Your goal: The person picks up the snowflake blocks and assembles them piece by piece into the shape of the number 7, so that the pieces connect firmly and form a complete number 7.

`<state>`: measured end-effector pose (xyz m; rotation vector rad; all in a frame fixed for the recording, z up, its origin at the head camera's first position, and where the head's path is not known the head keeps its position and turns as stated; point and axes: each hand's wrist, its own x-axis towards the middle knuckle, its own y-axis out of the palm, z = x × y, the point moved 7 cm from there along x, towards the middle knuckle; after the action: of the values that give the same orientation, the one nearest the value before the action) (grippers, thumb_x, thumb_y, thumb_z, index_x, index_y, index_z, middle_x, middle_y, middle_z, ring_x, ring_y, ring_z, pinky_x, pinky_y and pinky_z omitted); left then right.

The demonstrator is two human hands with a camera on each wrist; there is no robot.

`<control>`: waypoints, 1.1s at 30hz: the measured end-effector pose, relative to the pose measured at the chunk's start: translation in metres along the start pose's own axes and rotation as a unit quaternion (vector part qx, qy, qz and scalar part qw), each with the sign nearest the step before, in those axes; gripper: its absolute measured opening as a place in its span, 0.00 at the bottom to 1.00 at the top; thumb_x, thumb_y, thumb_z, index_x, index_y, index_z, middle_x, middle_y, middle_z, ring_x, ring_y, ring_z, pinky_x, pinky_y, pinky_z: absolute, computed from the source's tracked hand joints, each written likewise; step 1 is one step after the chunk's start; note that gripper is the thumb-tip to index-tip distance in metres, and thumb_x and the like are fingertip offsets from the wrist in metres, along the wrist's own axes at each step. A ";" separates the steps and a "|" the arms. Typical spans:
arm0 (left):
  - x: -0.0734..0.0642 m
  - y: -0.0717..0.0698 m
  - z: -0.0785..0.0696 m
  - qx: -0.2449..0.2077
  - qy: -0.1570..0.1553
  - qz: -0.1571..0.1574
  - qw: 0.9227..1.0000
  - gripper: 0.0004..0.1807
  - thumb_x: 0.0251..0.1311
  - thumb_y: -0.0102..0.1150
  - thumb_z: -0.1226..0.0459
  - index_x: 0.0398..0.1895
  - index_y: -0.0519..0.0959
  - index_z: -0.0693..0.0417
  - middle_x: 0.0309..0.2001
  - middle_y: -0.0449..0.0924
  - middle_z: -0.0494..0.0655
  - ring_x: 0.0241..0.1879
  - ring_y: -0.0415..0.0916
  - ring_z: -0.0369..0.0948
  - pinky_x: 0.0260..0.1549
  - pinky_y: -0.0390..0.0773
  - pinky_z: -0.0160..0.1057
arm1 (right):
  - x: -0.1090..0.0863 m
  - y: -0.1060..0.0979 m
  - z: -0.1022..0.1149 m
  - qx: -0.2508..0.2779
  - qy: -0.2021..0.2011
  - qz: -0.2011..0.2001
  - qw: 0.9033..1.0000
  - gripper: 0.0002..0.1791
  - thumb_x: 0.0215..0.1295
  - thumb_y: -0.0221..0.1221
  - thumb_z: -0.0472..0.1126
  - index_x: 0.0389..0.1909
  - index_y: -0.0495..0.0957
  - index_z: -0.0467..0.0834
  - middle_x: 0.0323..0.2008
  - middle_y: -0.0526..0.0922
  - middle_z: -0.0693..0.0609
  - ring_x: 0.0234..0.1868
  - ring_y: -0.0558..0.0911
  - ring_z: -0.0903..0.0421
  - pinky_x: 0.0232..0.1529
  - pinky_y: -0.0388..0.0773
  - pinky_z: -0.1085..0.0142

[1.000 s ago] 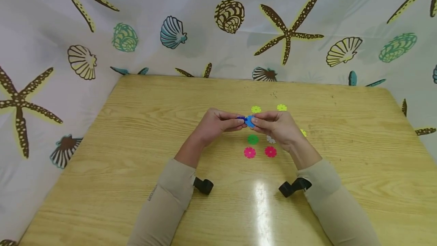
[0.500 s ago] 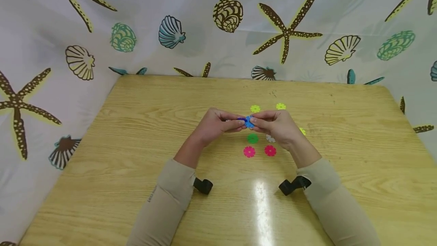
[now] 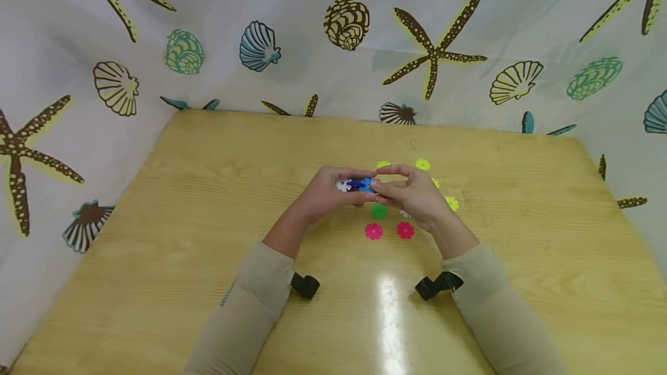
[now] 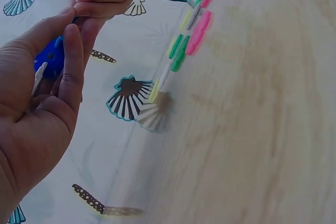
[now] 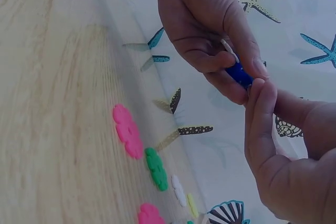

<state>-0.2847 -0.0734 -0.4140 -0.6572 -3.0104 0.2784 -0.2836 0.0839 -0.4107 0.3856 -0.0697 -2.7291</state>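
Above the table, both hands meet at a short row of joined notched plastic discs. At its left end is a white disc (image 3: 344, 185), then a dark blue disc (image 3: 357, 184), then a light blue disc (image 3: 367, 183). My left hand (image 3: 319, 194) holds the row between thumb and fingers. With thumb and fingers, my right hand (image 3: 419, 195) pinches the light blue disc at the right end. In the left wrist view the dark blue disc (image 4: 51, 59) shows inside the left hand; the right wrist view shows it (image 5: 239, 74) partly covered by fingers.
Loose discs lie on the wooden table (image 3: 234, 190) around and behind the hands: a green disc (image 3: 379, 211), two pink discs (image 3: 373, 231) and several yellow discs (image 3: 422, 164). A loose white disc (image 3: 405, 213) is mostly hidden by the right hand. A seashell-print cloth (image 3: 292, 10) hangs behind.
The left thumb and fingers have parted around the row, baring the white and dark blue discs. The light blue disc and right hand have shifted slightly left; the head view has also shifted a little.
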 end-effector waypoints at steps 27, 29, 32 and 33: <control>-0.002 -0.011 0.011 -0.078 -0.095 -0.024 0.992 0.26 0.60 0.69 0.65 0.63 0.78 0.57 0.63 0.72 0.53 0.51 0.83 0.56 0.51 0.85 0.43 | 0.027 -0.034 0.024 -0.311 -0.034 0.021 0.950 0.24 0.64 0.67 0.43 0.59 0.80 0.39 0.59 0.81 0.39 0.50 0.84 0.46 0.55 0.82 0.49; -0.003 -0.011 0.012 -0.073 -0.099 -0.022 0.992 0.26 0.60 0.69 0.65 0.63 0.78 0.57 0.64 0.71 0.52 0.51 0.83 0.56 0.52 0.84 0.43 | 0.032 -0.033 0.020 -0.318 -0.030 0.028 0.947 0.23 0.64 0.67 0.42 0.58 0.81 0.39 0.60 0.80 0.40 0.50 0.83 0.48 0.53 0.82 0.51; -0.003 -0.010 0.014 -0.070 -0.108 -0.020 0.991 0.27 0.59 0.70 0.64 0.63 0.78 0.56 0.65 0.70 0.52 0.52 0.83 0.56 0.53 0.84 0.45 | 0.040 -0.034 0.015 -0.326 -0.022 0.031 0.945 0.23 0.63 0.68 0.42 0.57 0.82 0.40 0.61 0.80 0.43 0.52 0.82 0.50 0.52 0.82 0.55; -0.003 -0.010 0.015 -0.070 -0.110 -0.019 0.991 0.27 0.59 0.70 0.64 0.63 0.78 0.56 0.65 0.70 0.52 0.52 0.83 0.56 0.53 0.84 0.45 | 0.042 -0.034 0.014 -0.330 -0.019 0.031 0.943 0.22 0.62 0.69 0.42 0.57 0.82 0.40 0.60 0.81 0.44 0.54 0.81 0.49 0.53 0.81 0.55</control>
<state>-0.2875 -0.0863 -0.4266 -0.6151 -3.2747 0.1486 -0.3373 0.0999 -0.4120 0.1274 0.7850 -2.5031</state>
